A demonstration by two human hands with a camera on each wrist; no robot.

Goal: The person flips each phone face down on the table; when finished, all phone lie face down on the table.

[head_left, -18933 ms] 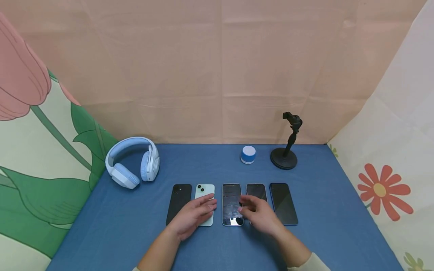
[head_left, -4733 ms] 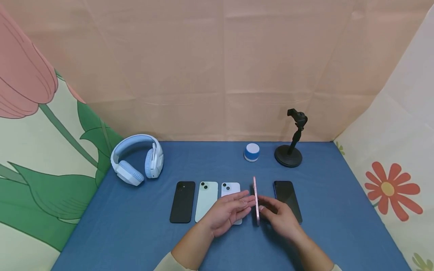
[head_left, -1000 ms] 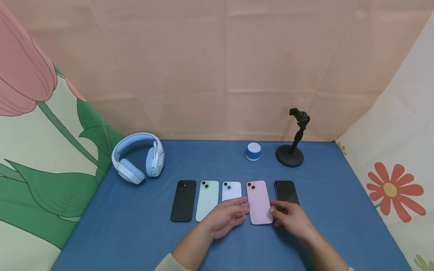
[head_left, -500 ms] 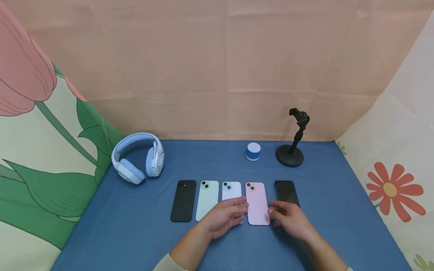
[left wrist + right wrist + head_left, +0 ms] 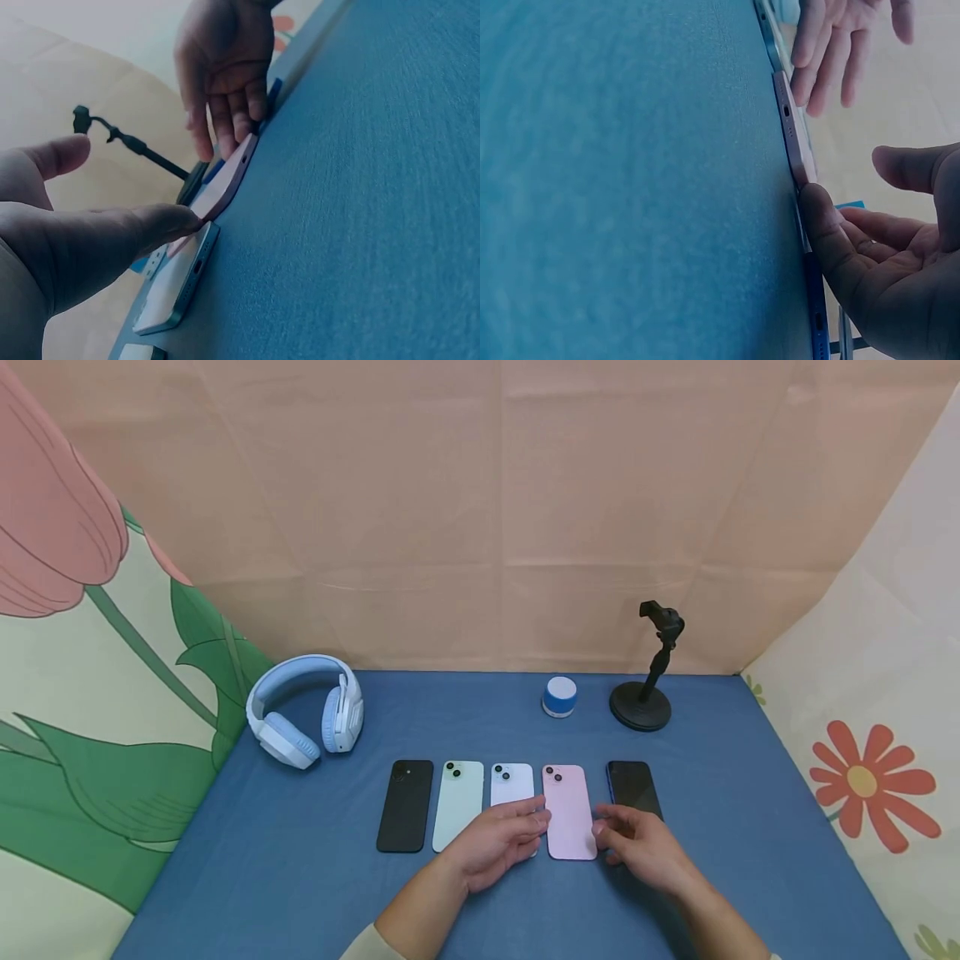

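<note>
A pink smartphone (image 5: pixel 569 812) lies flat with its back and two camera lenses up. My left hand (image 5: pixel 501 846) stretches over the pale lavender phone (image 5: pixel 512 782), hiding its lower part, fingertips at the pink phone's left edge. My right hand (image 5: pixel 637 845) is at the pink phone's right edge with loosely bent fingers; in the right wrist view a fingertip (image 5: pixel 819 201) touches that phone's corner. The right hand partly covers a dark phone (image 5: pixel 634 787), screen up. Further left lie a mint green phone (image 5: pixel 459 806) and a black phone (image 5: pixel 405 806), backs up.
Light blue headphones (image 5: pixel 303 710) stand at the back left of the blue cloth (image 5: pixel 442 714). A blue and white round container (image 5: pixel 559 697) and a black stand (image 5: pixel 640 706) are at the back right. A beige cloth (image 5: pixel 420 527) hangs behind.
Both middle phones showed screens at first; now their backs face up. The pink phone stood on edge between my hands, was laid flat, then slid slightly left. The last half second shows almost no movement.
</note>
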